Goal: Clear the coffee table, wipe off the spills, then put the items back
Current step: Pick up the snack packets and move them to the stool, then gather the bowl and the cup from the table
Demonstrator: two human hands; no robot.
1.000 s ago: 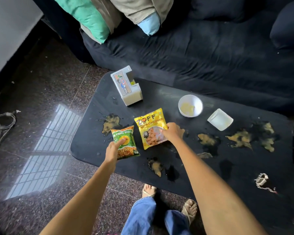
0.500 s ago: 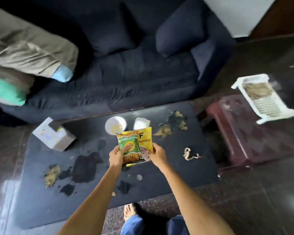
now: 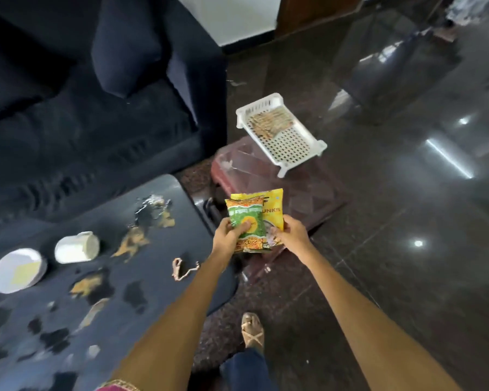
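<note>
Head view: both snack packets are off the coffee table (image 3: 164, 193) and held past its right end, above the reddish stool (image 3: 308, 198) that stands beside that end. The left hand (image 3: 227, 235) grips the green packet (image 3: 246, 224), thumb pressed on its face, fingers curled behind. The right hand (image 3: 290, 235) pinches the lower corner of the yellow packet (image 3: 271, 204), which sits behind the green one and overlaps it.

Risks, as I judge them: the two slick packets are held only by their lower parts, so one could slide free and drop to the floor short of the white basket (image 3: 283, 136), which sits on the stool's far side, further from the table. That basket is tilted, with one leg over the stool's edge, so a packet dropped into it hard might tip it. On the table, the white bowl (image 3: 17, 270) and the white cup (image 3: 76, 246) lying on its side sit among yellow-brown spills (image 3: 130, 241); a careless reach back could drag an arm through them.

Hard to make out: motion blur smears the table's near end, the small pinkish thing (image 3: 181, 269) near the left forearm cannot be identified, and what lies in the basket is unclear.
</note>
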